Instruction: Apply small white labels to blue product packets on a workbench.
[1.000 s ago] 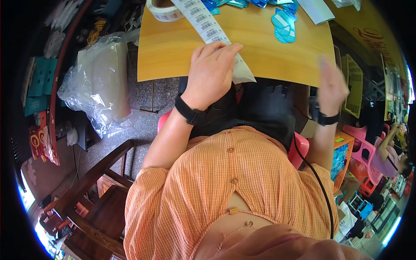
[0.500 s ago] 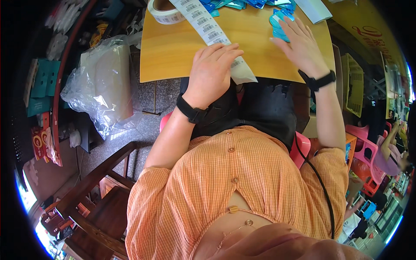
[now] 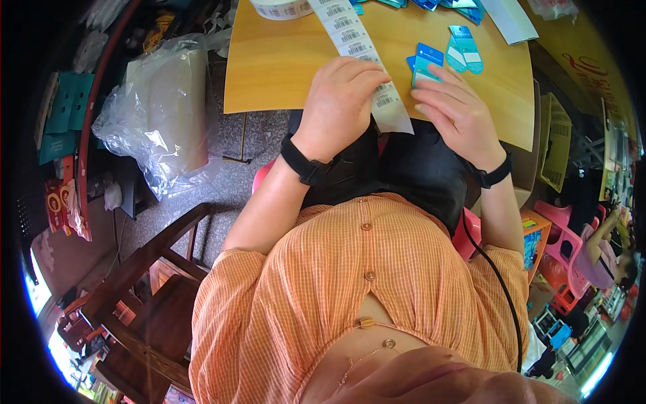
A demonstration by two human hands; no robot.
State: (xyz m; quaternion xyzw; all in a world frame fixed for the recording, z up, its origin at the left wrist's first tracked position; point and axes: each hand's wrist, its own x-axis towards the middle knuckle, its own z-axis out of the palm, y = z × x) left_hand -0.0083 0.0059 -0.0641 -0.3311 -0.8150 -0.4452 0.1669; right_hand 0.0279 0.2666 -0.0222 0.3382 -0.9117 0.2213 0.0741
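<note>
My left hand [image 3: 344, 101] is closed over a white strip of barcode labels [image 3: 350, 37], its fingers bent across the strip. The strip's free end hangs past the table's near edge; my left thumb is hidden. Beside it on the right, my right hand [image 3: 461, 118] has its fingertips at the lower end of a blue and teal hang tag [image 3: 429, 57], which they partly cover. Another blue piece peeks out behind that tag. Just beyond, two overlapping teal tags [image 3: 464, 50] with rounded ends lie on the table. The label roll [image 3: 282, 9] sits at the far left.
More blue cards [image 3: 464, 8] are heaped at the far edge of the wooden table [image 3: 276, 74], next to a folded white sheet [image 3: 509, 20]. Left of the table stands a plastic-wrapped bundle [image 3: 161, 114]. A wooden chair [image 3: 155, 296] is at lower left, a yellow crate [image 3: 555, 141] at right.
My right hand has come nearer and left, bringing one blue tag away from the teal ones it was covering. My left hand stays on the label strip. The whole view has shifted slightly.
</note>
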